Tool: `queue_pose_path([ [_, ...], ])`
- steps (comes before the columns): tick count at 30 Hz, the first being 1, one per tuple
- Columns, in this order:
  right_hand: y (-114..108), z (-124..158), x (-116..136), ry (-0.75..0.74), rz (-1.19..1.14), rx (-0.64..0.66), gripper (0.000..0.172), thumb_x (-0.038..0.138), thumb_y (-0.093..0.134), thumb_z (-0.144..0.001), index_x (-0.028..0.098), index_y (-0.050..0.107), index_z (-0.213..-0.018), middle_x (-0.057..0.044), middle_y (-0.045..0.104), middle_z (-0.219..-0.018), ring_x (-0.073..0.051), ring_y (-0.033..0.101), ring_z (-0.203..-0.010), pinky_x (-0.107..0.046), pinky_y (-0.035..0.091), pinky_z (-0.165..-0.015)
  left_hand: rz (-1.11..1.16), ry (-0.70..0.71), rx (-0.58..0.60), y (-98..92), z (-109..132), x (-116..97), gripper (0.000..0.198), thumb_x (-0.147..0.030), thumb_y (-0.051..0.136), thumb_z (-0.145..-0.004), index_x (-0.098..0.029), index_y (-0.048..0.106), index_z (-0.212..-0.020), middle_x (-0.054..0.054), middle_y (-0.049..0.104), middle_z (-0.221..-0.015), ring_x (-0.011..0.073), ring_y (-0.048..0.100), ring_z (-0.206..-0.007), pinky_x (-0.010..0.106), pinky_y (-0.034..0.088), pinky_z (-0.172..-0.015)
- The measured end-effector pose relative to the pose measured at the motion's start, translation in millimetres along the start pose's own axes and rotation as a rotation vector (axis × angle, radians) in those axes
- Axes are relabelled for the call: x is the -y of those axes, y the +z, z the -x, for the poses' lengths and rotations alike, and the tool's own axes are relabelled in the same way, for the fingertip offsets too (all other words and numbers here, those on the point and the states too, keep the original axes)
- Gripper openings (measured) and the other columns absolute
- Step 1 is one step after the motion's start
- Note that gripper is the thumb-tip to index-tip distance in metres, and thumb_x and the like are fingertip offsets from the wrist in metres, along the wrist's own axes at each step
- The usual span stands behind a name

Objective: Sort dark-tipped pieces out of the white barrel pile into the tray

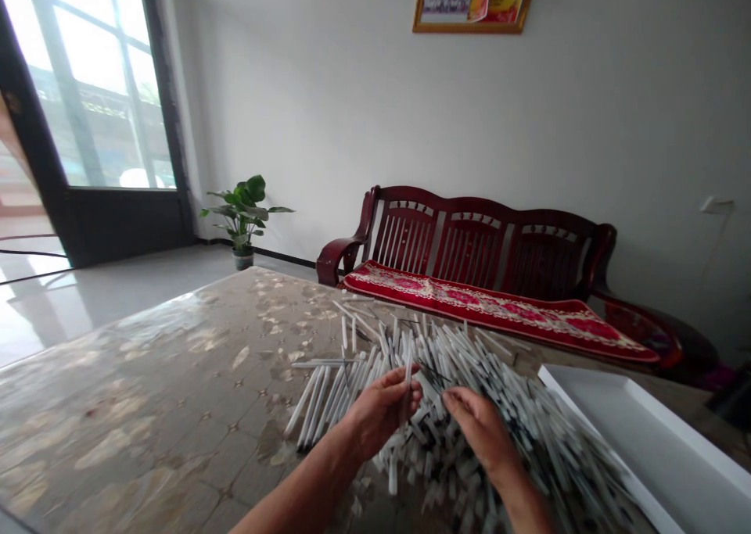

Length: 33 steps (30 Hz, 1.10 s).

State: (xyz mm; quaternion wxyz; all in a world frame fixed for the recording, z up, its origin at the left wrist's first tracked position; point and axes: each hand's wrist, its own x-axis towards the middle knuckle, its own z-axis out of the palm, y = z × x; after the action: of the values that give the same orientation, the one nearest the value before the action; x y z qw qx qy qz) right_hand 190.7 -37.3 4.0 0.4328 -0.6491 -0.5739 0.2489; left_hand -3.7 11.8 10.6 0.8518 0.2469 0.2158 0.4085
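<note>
A large heap of thin white sticks with black parts (469, 378) lies spread across the table, their exact kind too small to tell. My left hand (380, 410) is shut on one white stick (407, 389), holding it nearly upright above the heap. My right hand (474, 426) hangs close beside it, its fingers curled down at the heap. I cannot tell whether those fingers hold anything. A thin black strand (434, 373) shows between my two hands.
A shallow white tray (639, 440) stands to the right of the heap. The table has a glossy, patterned top (146, 409). Beyond it are a dark red wooden bench (469, 245) with a red cushion, a potted plant (242, 217) and a glass door (88, 104).
</note>
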Motion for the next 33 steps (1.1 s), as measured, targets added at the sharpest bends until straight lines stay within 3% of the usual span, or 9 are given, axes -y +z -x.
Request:
queue_pose_path([
  [4, 0, 6, 8, 0.010, 0.121, -0.118, 0.046, 0.058, 0.046, -0.084, 0.020, 0.071, -0.092, -0.007, 0.073, -0.080, -0.024, 0.066, -0.078, -0.030, 0.047, -0.070, 0.066, 0.102, -0.100, -0.9, -2, 12, 0.029, -0.009, 0.078, -0.071, -0.013, 0.065, -0.097, 0.007, 0.072, -0.088, 0.0180, 0.071, -0.082, 0.031, 0.055, -0.084],
  [11, 23, 18, 27, -0.051, 0.221, 0.197, 0.032, 0.048, 0.051, -0.084, 0.023, 0.064, -0.070, 0.001, 0.067, -0.065, -0.018, 0.061, -0.065, -0.025, 0.039, -0.060, 0.049, 0.266, -0.074, 3.6, -5, 26, 0.044, -0.022, 0.090, -0.057, -0.016, 0.062, -0.091, 0.007, 0.072, -0.088, 0.0185, 0.070, -0.085, 0.031, 0.053, -0.085],
  [15, 19, 4, 17, -0.017, 0.175, 0.125, 0.043, 0.056, 0.044, -0.084, 0.021, 0.062, -0.067, 0.001, 0.062, -0.060, -0.019, 0.058, -0.065, -0.026, 0.040, -0.060, -0.389, 0.414, -0.190, -5.3, -6, 6, 0.043, -0.027, 0.080, -0.066, -0.017, 0.062, -0.104, 0.007, 0.070, -0.093, 0.0181, 0.067, -0.077, 0.030, 0.052, -0.069],
  [17, 11, -5, 11, 0.022, 0.187, 0.023, 0.049, 0.063, 0.041, -0.083, 0.021, 0.062, -0.066, 0.000, 0.059, -0.055, -0.019, 0.057, -0.060, -0.027, 0.040, -0.058, -0.747, 0.578, -0.356, -13.7, -1, -15, 0.027, -0.024, 0.067, -0.076, -0.019, 0.064, -0.102, 0.006, 0.069, -0.092, 0.0163, 0.064, -0.074, 0.028, 0.049, -0.067],
  [19, 2, -12, 3, 0.069, 0.200, -0.094, 0.054, 0.067, 0.037, -0.082, 0.021, 0.064, -0.071, -0.001, 0.059, -0.052, -0.020, 0.057, -0.056, -0.029, 0.041, -0.057, -1.130, 0.692, -0.531, -23.2, 8, -40, 0.016, -0.017, 0.059, -0.080, -0.020, 0.066, -0.094, 0.004, 0.070, -0.093, 0.0155, 0.063, -0.078, 0.028, 0.046, -0.075],
  [21, -4, -15, -5, 0.119, 0.217, -0.202, 0.055, 0.066, 0.038, -0.080, 0.020, 0.068, -0.082, -0.003, 0.064, -0.056, -0.023, 0.062, -0.060, -0.031, 0.044, -0.060, -1.435, 0.624, -0.667, -32.8, 20, -63, 0.014, -0.017, 0.055, -0.083, -0.022, 0.067, -0.089, 0.004, 0.071, -0.093, 0.0165, 0.064, -0.081, 0.028, 0.044, -0.076],
  [25, -1, -10, -17, 0.097, 0.215, -0.322, 0.056, 0.059, 0.042, -0.078, 0.017, 0.070, -0.103, -0.010, 0.074, -0.077, -0.028, 0.069, -0.075, -0.035, 0.050, -0.069, -1.806, 0.249, -0.820, -49.5, 43, -91, 0.016, -0.020, 0.053, -0.084, -0.023, 0.067, -0.091, 0.008, 0.072, -0.099, 0.0226, 0.066, -0.093, 0.029, 0.044, -0.074],
  [28, 9, -3, -16, 0.013, 0.189, -0.329, 0.056, 0.058, 0.041, -0.080, 0.017, 0.070, -0.106, -0.012, 0.076, -0.096, -0.029, 0.070, -0.088, -0.036, 0.052, -0.076, -1.907, 0.073, -0.837, -57.6, 51, -99, 0.021, -0.027, 0.057, -0.084, -0.022, 0.065, -0.102, 0.013, 0.068, -0.113, 0.0272, 0.066, -0.101, 0.033, 0.046, -0.077],
  [33, 27, 8, -8, -0.071, 0.217, -0.253, 0.050, 0.055, 0.040, -0.084, 0.021, 0.071, -0.105, -0.010, 0.076, -0.104, -0.028, 0.070, -0.097, -0.034, 0.054, -0.079, -1.863, -0.014, -0.829, -65.1, 54, -100, 0.030, -0.026, 0.066, -0.077, -0.017, 0.062, -0.106, 0.022, 0.063, -0.121, 0.0366, 0.065, -0.106, 0.044, 0.047, -0.083],
])
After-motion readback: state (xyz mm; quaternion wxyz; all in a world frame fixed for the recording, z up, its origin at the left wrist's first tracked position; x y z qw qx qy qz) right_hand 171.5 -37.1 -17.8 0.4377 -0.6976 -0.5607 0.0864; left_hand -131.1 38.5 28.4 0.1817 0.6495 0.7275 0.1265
